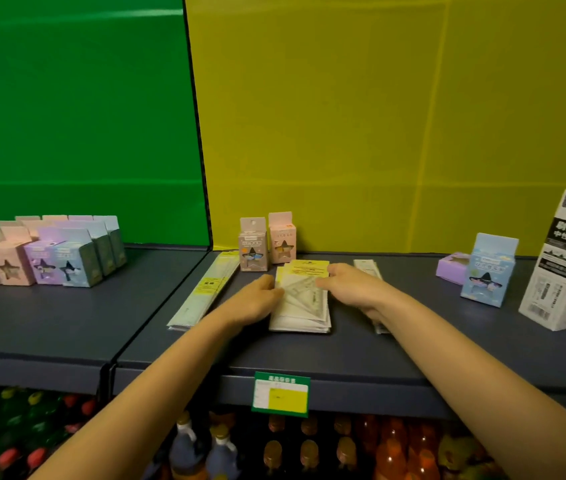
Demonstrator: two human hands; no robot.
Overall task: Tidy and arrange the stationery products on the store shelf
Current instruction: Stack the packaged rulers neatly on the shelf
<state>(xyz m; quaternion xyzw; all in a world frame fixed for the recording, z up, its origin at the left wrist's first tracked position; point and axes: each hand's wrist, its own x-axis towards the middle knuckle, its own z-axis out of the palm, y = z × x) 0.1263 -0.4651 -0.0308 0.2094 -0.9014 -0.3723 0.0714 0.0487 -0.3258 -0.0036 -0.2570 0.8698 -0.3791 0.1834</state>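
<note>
Dim, even light; soft blur throughout, wide-angle bending at the edges, packaging print too smeared to read

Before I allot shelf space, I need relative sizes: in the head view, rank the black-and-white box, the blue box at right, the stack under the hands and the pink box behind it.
1. black-and-white box, cropped by frame.
2. stack and blue box: alike, unranked.
3. pink box, though farthest back.

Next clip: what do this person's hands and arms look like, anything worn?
Left hand and right hand are bare, no gloves. Left forearm and right forearm are bare to the frame edge: no sleeve, watch or bracelet shows. Rings cannot be made out.
</note>
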